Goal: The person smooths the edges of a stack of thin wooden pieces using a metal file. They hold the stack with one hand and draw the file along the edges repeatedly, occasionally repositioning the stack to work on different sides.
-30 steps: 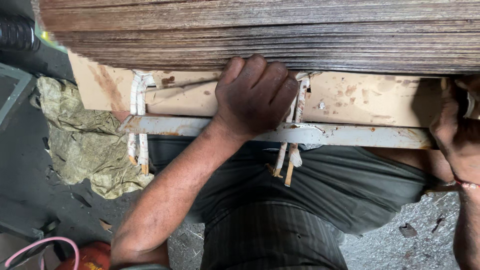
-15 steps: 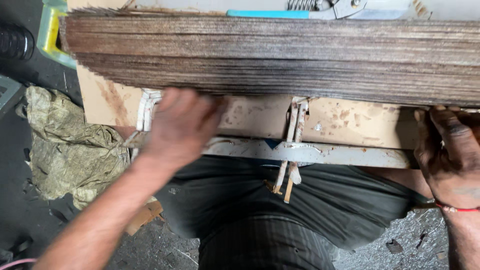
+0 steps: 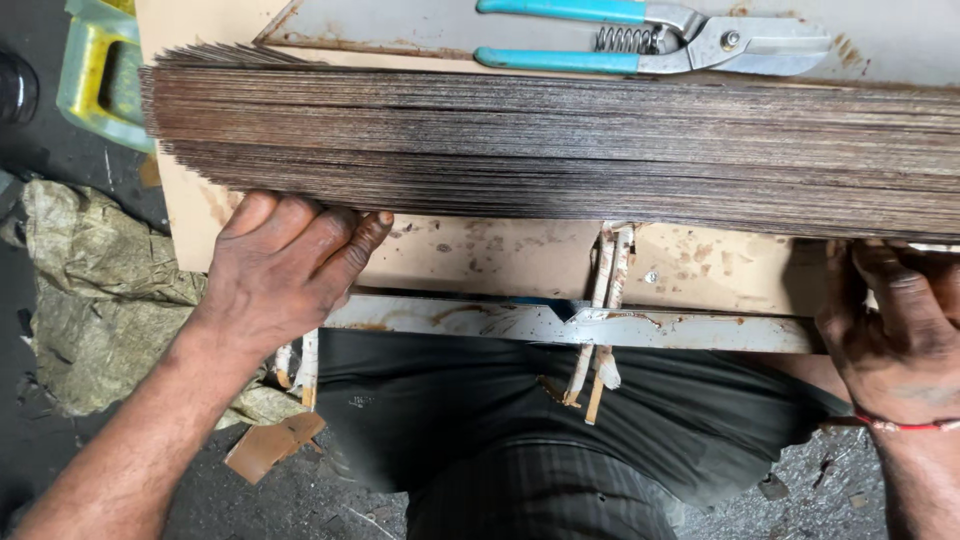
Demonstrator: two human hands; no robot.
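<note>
The fingers of the left hand (image 3: 285,270) are curled flat against the near face of the stack of thin dark sheets (image 3: 560,150), fingertips tucked under its lower edge; nothing is enclosed. The fingers of the right hand (image 3: 900,320) are pressed up against the same edge at the stack's right end, bent but not closed around anything. The stack is laid across a stained board (image 3: 480,255), which is carried on a grey metal bar (image 3: 560,325) just below the stack.

A cut could be taken from the thin sheet edges, since bare fingertips are set right under them. The fanned left end could slide or splay if the push from the two ends is uneven. The blue-handled snips (image 3: 650,35), lying behind the stack, might be knocked if the stack is shoved back.

No package, label or sign can be made out; left of the stack only a crumpled sack (image 3: 90,300) and a yellow-green frame (image 3: 95,75) are seen.
</note>
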